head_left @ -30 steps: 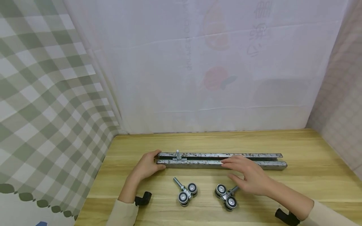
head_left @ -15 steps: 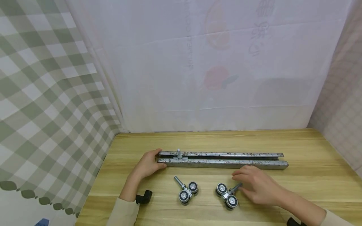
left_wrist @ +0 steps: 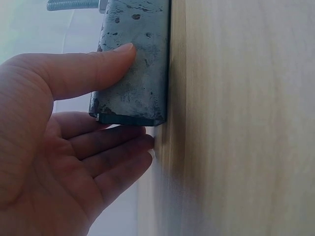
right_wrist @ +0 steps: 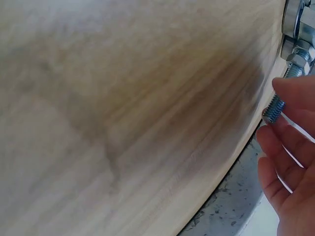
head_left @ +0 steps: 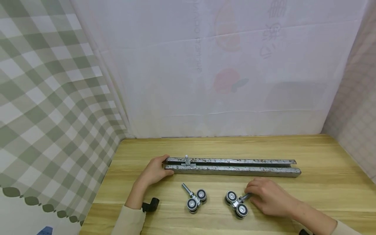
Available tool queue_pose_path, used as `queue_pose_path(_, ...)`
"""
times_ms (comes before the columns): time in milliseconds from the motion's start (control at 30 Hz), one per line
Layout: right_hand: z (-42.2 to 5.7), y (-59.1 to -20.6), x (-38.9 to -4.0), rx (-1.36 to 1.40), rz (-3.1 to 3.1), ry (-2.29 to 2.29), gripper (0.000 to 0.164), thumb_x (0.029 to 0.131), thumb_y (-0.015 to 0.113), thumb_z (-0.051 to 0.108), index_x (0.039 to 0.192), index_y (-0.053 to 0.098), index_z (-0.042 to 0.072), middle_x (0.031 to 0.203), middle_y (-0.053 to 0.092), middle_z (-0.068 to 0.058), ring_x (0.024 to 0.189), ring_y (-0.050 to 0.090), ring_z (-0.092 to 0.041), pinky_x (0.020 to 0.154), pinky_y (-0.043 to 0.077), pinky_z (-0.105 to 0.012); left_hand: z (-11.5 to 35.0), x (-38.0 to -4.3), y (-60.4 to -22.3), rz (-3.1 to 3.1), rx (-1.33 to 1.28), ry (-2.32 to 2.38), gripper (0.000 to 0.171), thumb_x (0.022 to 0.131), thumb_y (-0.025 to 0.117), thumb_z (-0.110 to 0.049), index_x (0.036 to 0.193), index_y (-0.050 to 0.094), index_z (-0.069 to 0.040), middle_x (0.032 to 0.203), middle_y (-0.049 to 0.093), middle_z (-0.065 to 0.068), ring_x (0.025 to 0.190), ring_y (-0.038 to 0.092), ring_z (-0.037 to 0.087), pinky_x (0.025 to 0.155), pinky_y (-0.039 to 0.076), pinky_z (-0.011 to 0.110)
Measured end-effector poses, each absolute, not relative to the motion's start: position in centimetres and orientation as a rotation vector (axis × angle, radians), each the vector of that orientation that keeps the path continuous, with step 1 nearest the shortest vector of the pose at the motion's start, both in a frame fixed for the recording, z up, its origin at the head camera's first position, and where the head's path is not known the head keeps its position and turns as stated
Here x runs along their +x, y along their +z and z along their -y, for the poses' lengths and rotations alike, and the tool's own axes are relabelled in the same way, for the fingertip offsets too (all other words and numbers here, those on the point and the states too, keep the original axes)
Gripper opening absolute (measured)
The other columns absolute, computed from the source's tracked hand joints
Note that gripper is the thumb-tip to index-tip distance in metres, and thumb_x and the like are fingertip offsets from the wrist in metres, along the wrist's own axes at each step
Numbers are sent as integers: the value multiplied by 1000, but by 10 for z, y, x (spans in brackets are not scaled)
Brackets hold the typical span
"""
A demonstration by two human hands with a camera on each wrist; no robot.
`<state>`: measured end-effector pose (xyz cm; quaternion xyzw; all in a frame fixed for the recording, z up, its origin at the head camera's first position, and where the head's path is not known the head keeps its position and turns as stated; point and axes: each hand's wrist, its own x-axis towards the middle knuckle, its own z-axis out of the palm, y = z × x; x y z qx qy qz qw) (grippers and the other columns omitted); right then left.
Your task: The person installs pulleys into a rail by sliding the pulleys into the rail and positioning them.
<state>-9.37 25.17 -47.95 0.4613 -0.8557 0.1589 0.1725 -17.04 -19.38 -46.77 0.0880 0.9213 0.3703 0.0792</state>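
At the left end of a worn metal channel rail [head_left: 235,170], my left hand [head_left: 152,171] grips it, with the thumb on the near side wall in the left wrist view. An upright bolt on a small plate [head_left: 187,160] sits in the rail's slot near that hand. In front of the rail lie two roller trolleys, each with a threaded stem. My right hand [head_left: 270,197] pinches the stem [right_wrist: 274,108] of the right roller trolley [head_left: 241,210] between thumb and fingers. The left roller trolley [head_left: 192,204] lies untouched, its stem pointing up and left.
The wood-grain table [head_left: 217,225] carries all these parts. A white printed cloth [head_left: 176,81] hangs behind it, and a green checked cloth [head_left: 53,98] hangs at the left. Both wrists wear black mounts, such as the left mount [head_left: 151,205].
My right hand has left the rail, moved down toward the right roller trolley and taken hold of its stem. The left hand stays on the rail's end.
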Motion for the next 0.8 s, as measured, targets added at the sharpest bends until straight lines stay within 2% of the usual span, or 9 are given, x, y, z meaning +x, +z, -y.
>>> queue_pose_path(133,-252,-484,-96,1336,2399,499,28,71,86,6,94,77,17,95,70,11,85,66,-8,76,56,-26,193,-169,-468,-2755,281,1106,76,86,88,-19,149,54,5,144,61,23,134,56,37,112,46,53)
queue_pose_path(433,-254,-479,-93,1331,2477,658,34,74,87,-3,99,76,16,101,68,10,89,66,-6,81,52,-14,194,-169,-468,-2754,288,1121,74,85,88,-17,147,55,6,141,62,22,132,57,36,112,46,53)
queue_pose_path(800,-255,-465,-88,1364,2488,768,38,73,86,-6,99,72,18,100,65,11,87,62,-4,77,49,-11,193,-169,-466,-2759,274,1111,73,85,88,-17,147,56,4,139,64,20,130,59,33,111,47,52)
